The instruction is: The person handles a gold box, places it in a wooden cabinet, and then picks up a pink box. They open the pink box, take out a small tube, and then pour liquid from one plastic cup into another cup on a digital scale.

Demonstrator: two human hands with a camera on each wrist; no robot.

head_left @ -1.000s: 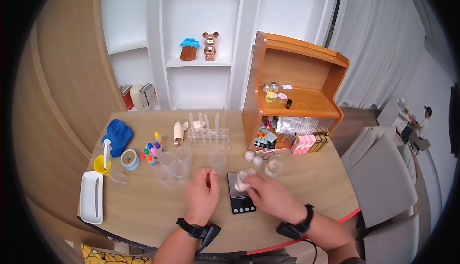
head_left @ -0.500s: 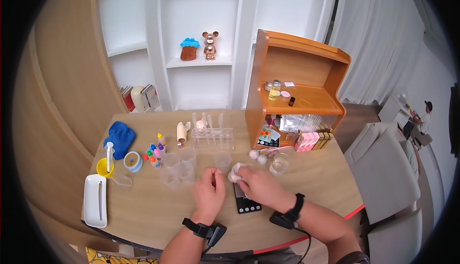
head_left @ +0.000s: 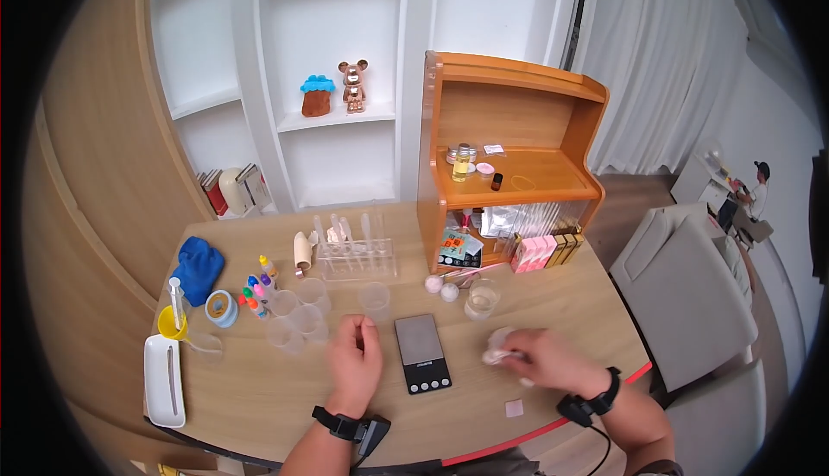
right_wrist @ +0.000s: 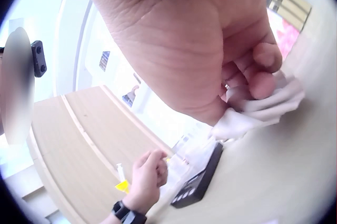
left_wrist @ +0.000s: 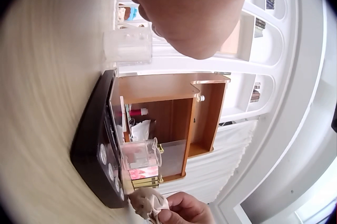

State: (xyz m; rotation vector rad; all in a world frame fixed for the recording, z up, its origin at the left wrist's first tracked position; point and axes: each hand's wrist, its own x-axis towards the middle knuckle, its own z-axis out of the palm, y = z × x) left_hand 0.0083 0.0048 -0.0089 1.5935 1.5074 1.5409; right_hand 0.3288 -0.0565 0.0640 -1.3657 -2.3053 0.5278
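Note:
My right hand point(head_left: 548, 359) grips a crumpled pale pink-white cloth point(right_wrist: 263, 109) between thumb and fingers, low over the right part of the table. The cloth's folds spill out below the fingertips in the right wrist view. My left hand point(head_left: 355, 359) stays just left of the scale, its fingers loosely curled with nothing seen in them. Between the hands lies a black digital scale point(head_left: 418, 338) with a bare grey plate. A small pink square point(head_left: 515, 408) lies near the front edge, below the right hand. Past the right hand stands a clear cup of liquid point(head_left: 482, 301).
Several clear plastic cups point(head_left: 311, 323) stand left of centre, beside small colored bottles point(head_left: 256, 293). Behind them is a clear tube rack point(head_left: 358, 260). A wooden shelf point(head_left: 518, 184) rises at the back right. A white tray point(head_left: 154, 390) and blue cloth point(head_left: 199, 269) are at left.
My right hand has moved right, off the scale, carrying the crumpled cloth, and the scale's plate is now uncovered. The pink square has come into view. My left hand has stayed about where it was.

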